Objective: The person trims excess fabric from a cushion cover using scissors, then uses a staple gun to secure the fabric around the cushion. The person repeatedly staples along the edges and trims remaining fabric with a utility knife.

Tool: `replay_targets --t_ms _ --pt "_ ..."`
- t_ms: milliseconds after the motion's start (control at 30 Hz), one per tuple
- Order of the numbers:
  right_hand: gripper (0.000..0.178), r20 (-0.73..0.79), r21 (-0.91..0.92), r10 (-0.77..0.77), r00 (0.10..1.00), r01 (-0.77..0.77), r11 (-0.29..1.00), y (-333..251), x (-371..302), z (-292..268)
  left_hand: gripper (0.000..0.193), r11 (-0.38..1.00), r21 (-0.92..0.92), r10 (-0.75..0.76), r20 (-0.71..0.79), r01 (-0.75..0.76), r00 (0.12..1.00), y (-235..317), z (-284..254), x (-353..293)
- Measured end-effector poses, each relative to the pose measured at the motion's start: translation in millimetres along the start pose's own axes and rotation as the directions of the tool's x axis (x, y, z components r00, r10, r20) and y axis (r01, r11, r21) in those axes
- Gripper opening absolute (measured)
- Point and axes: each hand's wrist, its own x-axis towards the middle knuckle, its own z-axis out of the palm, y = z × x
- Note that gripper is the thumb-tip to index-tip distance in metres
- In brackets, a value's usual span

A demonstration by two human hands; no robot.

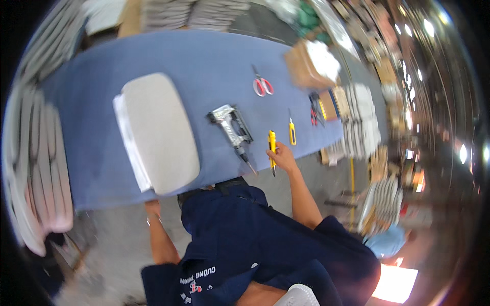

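Observation:
My right hand (282, 156) grips a yellow utility knife (272, 145) at the near edge of the blue-covered table (204, 61); the knife lies along the table's edge. Just left of the knife lies a silver pneumatic staple gun (232, 127). My left hand (152, 208) sits at the table's near edge, below a grey padded seat panel (161, 130) that rests on white sheets. The table edge hides its fingers, so I cannot tell whether they grip anything. My dark blue shirt fills the lower middle.
Red-handled scissors (262, 86) and a second yellow knife (292, 132) lie farther out on the table. A cardboard box (305, 65) with white material stands at the right end. Stacks of grey panels (35, 168) line the left, with more stacks (363, 122) on the right.

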Motion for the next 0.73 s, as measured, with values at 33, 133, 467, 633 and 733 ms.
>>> replay_targets --t_ms 33,133,467,633,733 --pt "0.049 -0.001 -0.026 0.054 0.999 -0.054 0.998 25.0 -16.8 2.8 0.029 0.991 0.002 0.132 0.136 -0.133 0.982 17.7 -22.4 -15.3" --pt "0.05 0.026 -0.046 0.124 0.992 -0.122 0.991 39.2 -39.1 29.1 0.015 0.419 -0.824 -0.019 0.412 0.381 0.911 74.1 -128.6 -69.6" --pt "0.047 0.376 0.013 -0.286 0.881 0.304 0.953 12.4 33.5 29.5 0.065 0.816 -0.195 0.46 -0.35 -0.544 0.816 300.6 -410.7 -10.9" --pt "0.04 0.49 0.198 -0.586 0.646 0.572 0.796 -6.9 29.1 -35.0 0.093 0.752 -0.033 0.659 -0.015 -0.659 0.752 435.5 -429.9 62.0" --pt "0.043 0.378 0.292 -0.639 0.67 0.568 0.769 41.9 46.1 -51.7 0.098 0.885 -0.205 0.465 0.402 -0.417 0.789 511.7 -439.7 84.8"
